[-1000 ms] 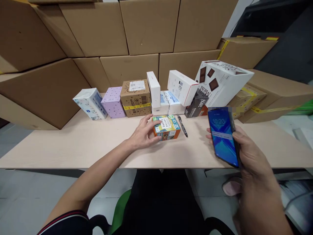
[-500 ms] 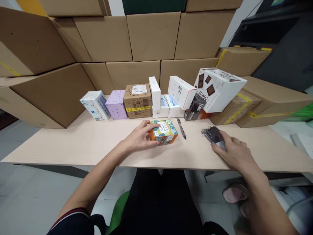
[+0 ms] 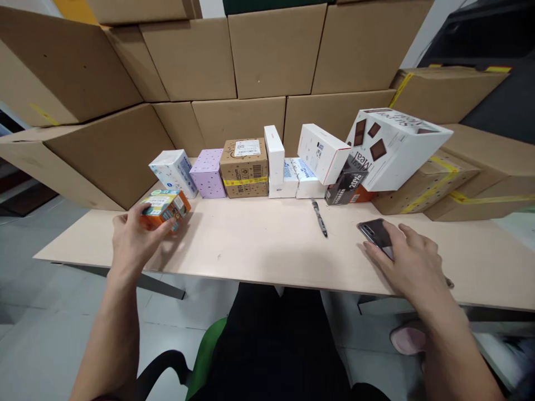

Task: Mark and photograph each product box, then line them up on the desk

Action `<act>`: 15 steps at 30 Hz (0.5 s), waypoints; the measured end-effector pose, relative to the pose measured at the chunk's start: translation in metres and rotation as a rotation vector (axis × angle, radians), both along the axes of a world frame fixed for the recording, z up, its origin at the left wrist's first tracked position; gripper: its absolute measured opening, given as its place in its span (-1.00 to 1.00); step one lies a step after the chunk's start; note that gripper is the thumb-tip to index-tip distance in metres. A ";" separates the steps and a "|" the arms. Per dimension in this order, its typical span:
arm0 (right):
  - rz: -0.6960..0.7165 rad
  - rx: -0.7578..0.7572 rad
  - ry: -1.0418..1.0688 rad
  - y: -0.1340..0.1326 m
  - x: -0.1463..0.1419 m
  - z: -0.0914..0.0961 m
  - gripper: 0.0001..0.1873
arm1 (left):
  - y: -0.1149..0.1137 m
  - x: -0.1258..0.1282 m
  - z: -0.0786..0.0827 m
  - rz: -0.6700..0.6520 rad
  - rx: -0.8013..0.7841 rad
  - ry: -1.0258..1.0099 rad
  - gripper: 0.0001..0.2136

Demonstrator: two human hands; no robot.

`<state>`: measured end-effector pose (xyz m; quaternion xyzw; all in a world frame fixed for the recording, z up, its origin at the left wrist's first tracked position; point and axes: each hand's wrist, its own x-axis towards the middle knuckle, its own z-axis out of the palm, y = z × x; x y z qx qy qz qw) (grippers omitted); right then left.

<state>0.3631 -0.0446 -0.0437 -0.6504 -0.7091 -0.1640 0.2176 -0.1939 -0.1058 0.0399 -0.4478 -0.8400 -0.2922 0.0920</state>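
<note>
My left hand (image 3: 136, 236) grips a small orange and green carton (image 3: 171, 207) at the left of the table, thumb on the near side and fingers on the far side. The carton is tilted and casts a shadow on the tabletop. Just behind it stands a white tissue pack with blue print (image 3: 174, 171). On the right, my right hand (image 3: 412, 256) is closed around a dark smartphone (image 3: 376, 231), whose camera end points away to the left. A black and grey pen (image 3: 320, 218) lies on the table between the hands, nearer the phone.
Along the back of the table (image 3: 251, 239) stand a purple box (image 3: 208, 174), a brown carton (image 3: 244, 170), white boxes (image 3: 321, 153), a dark box (image 3: 345, 184) and a large tilted white box (image 3: 388, 150). Stacked cardboard boxes (image 3: 271, 53) wall in the back and sides.
My left hand has carried the orange and green carton from the table's middle to its left end. My right hand stays at the smartphone. The view has shifted slightly.
</note>
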 end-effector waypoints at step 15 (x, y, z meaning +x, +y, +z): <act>0.557 0.254 0.215 0.001 -0.093 0.007 -0.73 | 0.068 -0.017 -0.022 -0.139 0.071 0.009 -0.24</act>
